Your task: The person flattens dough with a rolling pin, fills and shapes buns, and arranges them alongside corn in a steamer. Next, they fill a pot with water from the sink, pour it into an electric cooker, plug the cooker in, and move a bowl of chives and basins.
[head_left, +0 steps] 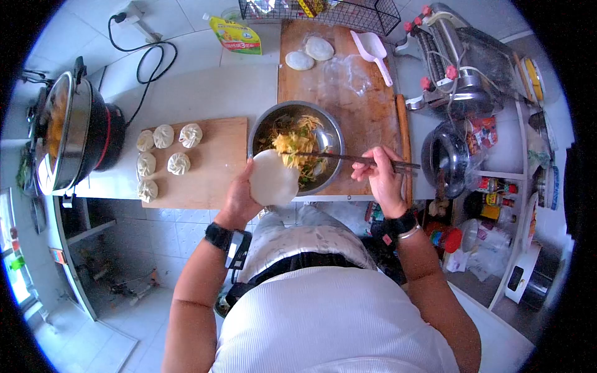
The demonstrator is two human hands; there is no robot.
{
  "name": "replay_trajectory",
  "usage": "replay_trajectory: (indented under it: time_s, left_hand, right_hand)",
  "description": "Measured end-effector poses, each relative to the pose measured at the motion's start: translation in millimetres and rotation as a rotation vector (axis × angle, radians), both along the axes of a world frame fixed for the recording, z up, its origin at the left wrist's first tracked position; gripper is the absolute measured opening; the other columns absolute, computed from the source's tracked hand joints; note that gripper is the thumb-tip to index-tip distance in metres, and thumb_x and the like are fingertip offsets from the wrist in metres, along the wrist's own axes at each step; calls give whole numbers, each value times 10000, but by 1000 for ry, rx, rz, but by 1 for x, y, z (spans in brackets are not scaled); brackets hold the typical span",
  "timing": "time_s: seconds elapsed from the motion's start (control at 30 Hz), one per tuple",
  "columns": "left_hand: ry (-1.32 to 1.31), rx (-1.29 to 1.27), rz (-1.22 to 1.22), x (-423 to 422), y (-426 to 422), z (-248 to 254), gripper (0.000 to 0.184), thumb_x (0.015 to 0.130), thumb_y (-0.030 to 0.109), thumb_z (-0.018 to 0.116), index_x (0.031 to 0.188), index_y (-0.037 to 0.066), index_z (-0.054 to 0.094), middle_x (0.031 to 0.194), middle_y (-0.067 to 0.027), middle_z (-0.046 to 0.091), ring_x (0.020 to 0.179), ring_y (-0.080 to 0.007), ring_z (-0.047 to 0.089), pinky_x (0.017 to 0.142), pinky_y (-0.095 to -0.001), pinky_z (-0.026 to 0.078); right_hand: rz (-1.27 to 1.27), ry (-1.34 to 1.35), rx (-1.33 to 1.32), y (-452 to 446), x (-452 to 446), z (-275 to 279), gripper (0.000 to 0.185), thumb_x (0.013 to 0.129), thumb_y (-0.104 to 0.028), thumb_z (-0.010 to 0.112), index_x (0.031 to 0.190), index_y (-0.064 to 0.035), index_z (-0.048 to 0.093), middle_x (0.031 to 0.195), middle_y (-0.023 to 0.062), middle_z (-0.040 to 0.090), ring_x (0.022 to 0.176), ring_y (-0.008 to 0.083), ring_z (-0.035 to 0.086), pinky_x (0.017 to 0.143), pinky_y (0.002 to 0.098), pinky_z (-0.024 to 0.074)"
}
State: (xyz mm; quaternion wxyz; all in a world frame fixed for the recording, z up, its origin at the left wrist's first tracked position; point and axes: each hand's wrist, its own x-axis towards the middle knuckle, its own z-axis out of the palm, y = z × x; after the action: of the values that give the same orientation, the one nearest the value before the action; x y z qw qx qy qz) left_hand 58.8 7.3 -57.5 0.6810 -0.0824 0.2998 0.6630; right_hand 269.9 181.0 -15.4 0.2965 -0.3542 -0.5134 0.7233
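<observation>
My left hand [238, 198] holds a round white dough wrapper [274, 178] at the near left rim of a metal bowl [336, 133]. In my right hand [380, 171] is a pair of dark chopsticks [354, 159], their tips reaching left over the bowl. A clump of yellowish shredded filling [292, 147] sits at the tips, just above the wrapper's far edge. More filling with green bits lies in the bowl. On a wooden board [214, 161] to the left stand several pleated buns [178, 163].
Two flat dough rounds [319, 48] and a white scoop [371, 51] lie on a floured board [373, 118]; a rolling pin [404, 140] lies along its right edge. A large pot [74, 130] stands far left, a roller machine [454, 68] far right. A yellow pouch [235, 36] stands behind.
</observation>
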Motion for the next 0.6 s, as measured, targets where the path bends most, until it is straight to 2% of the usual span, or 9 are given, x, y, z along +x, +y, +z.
replay_trajectory:
  time_s: [0.03,0.13,0.23,0.37,0.5,0.53,0.6]
  left_hand:
    - [-10,24,49,3,7,-1,543,914,414,349,1302,35,323,1288,-161,425,1161,-316,446,1001,-473,326]
    - [-130,58,69,6,22,-5,530,926,414,314,1310,48,317,1299,-173,406,1175,-325,427,1004,-493,314]
    - [-217,80,59,7,24,-5,547,926,439,291,1310,51,318,1308,-180,391,1185,-337,413,1007,-494,312]
    - [-245,86,76,8,23,-8,544,928,437,282,1309,51,321,1306,-184,393,1192,-341,405,1004,-494,320]
    - [-249,64,95,10,26,-6,542,931,432,274,1310,47,319,1307,-189,394,1194,-338,403,1002,-490,325]
    - [-249,65,95,11,26,-7,542,931,432,274,1310,47,319,1307,-189,394,1194,-338,403,1002,-490,325]
    - [-245,73,81,10,23,-7,541,931,428,278,1309,43,318,1307,-183,395,1195,-336,403,1005,-492,319]
  right_hand:
    - [3,0,1,-4,2,7,314,923,-248,435,826,26,552,706,141,618,582,195,620,508,259,509]
    - [293,-133,305,-10,3,20,264,919,-183,449,835,36,570,730,119,613,646,165,625,575,250,524]
    - [387,-76,414,-12,-1,19,248,911,-168,466,840,40,580,756,102,614,675,155,627,595,244,523]
    - [311,-150,383,-12,10,39,233,906,-164,477,852,34,587,766,91,615,696,127,621,606,232,516]
    - [353,-197,444,-22,1,33,229,909,-162,471,854,28,586,760,86,620,674,122,617,589,231,505]
    - [397,-203,535,-20,-1,30,226,908,-162,473,848,23,589,761,85,623,658,119,612,599,232,502]
    - [383,-191,496,-21,-2,36,225,907,-159,474,843,24,589,754,84,623,653,117,611,594,230,500]
